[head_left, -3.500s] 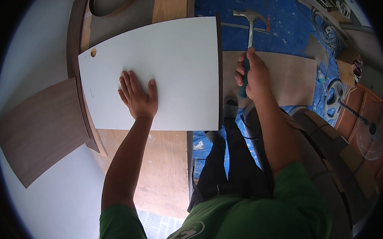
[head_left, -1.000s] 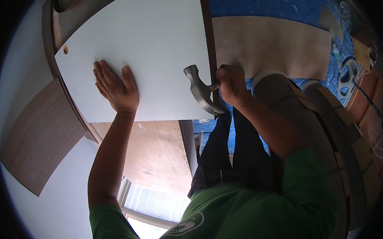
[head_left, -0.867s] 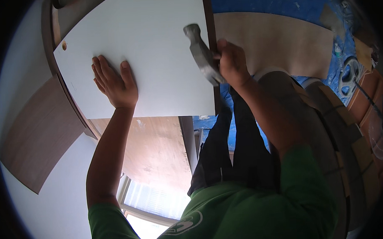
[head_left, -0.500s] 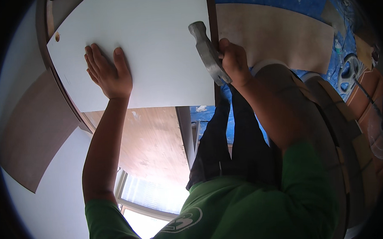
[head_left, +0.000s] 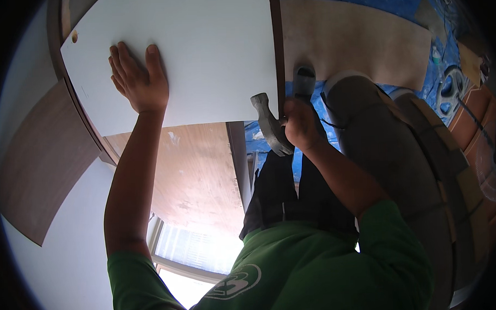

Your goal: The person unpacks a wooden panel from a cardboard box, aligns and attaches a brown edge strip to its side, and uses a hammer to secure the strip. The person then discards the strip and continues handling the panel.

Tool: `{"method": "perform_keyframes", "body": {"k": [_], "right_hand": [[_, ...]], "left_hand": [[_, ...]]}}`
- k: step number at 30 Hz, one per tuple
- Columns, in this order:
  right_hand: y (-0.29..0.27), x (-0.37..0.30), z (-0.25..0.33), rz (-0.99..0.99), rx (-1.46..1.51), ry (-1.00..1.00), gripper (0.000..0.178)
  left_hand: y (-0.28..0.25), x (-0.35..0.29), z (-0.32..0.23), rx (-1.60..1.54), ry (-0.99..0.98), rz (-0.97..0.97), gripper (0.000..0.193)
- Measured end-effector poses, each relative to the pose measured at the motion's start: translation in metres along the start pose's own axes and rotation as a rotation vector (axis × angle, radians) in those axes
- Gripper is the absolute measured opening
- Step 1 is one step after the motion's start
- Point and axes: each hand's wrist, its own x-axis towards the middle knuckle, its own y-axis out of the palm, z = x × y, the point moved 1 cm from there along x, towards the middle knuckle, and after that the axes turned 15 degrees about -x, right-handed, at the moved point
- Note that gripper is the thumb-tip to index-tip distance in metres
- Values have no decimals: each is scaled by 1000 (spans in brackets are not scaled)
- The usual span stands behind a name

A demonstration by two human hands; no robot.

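My left hand [head_left: 140,82] lies flat on a large white panel [head_left: 212,58], its fingers spread. A dark brown edge [head_left: 279,50] runs down the panel's right side, and a small round hole [head_left: 74,37] shows near its far left corner. In my right hand [head_left: 301,124] is a claw hammer [head_left: 269,124] with a grey metal head. The hammer head hangs at the panel's near right corner, partly over it; whether it touches cannot be seen. My fist hides most of the handle.
Below the white panel is a wooden board [head_left: 188,162]. A brown sheet [head_left: 359,42] lies on blue sheeting [head_left: 330,4] at the far right. Long grey rolls or wrapped pieces [head_left: 379,145] stand close on my right, beyond them a cable reel [head_left: 450,93] and a bottle [head_left: 436,55].
My right hand and the hammer have come down toward me, from over the panel to its near corner. My left hand stays flat on the panel. The view has shifted slightly.
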Motion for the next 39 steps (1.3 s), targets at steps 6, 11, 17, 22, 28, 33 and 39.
{"method": "perform_keyframes", "body": {"k": [6,11,17,22,28,33,39], "right_hand": [[3,-27,-6,-40,105,55,36],[-19,-6,-5,-106,-18,-33,42],[-9,20,-5,-72,-87,-130,50],[-10,45,9,-67,-99,-106,49],[-30,127,35,-79,-28,-70,51],[-46,191,49,-49,-52,-94,49],[-53,283,64,-272,-354,-270,41]], "left_hand": [[-1,0,4,-7,13,-3,83],[-2,-2,3,5,-1,6,82],[-1,1,1,15,10,7,83],[-1,0,3,38,20,14,83],[0,1,0,60,3,18,82],[-2,1,-3,86,21,35,80],[-4,1,-4,133,65,9,72]]}}
